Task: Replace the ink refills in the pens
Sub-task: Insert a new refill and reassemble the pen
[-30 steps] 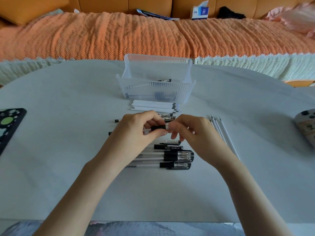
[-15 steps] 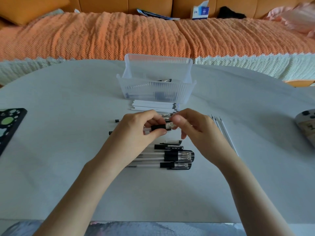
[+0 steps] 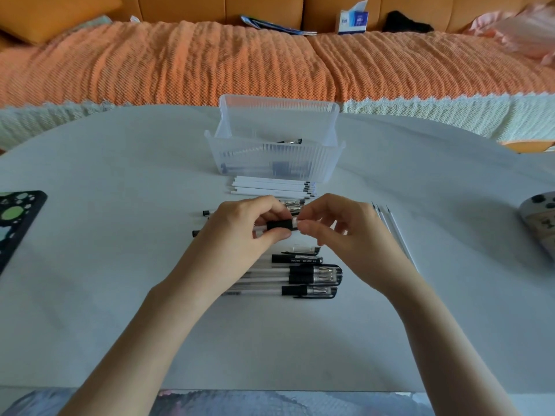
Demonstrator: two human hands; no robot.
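My left hand (image 3: 240,226) grips a pen (image 3: 279,225) by its black grip section, held level above the table. My right hand (image 3: 345,229) pinches the pen's clear tip end at the right. Under my hands lie several capped black pens (image 3: 312,274) in a row. A stack of white refills (image 3: 270,186) sits just beyond my hands. Three thin refills (image 3: 393,226) lie to the right of my right hand. More pen parts (image 3: 292,204) show between my hands and the stack.
A clear ribbed plastic bin (image 3: 276,157) with pens inside stands behind the stack. A black stencil with green circles (image 3: 15,217) lies at the left edge, a controller-like device (image 3: 540,220) at the right edge. An orange-covered sofa runs behind the white table (image 3: 120,175).
My right hand's fingers shifted on the pen's tip end, lifting away slightly and then pinching it again. The left hand kept its hold on the pen.
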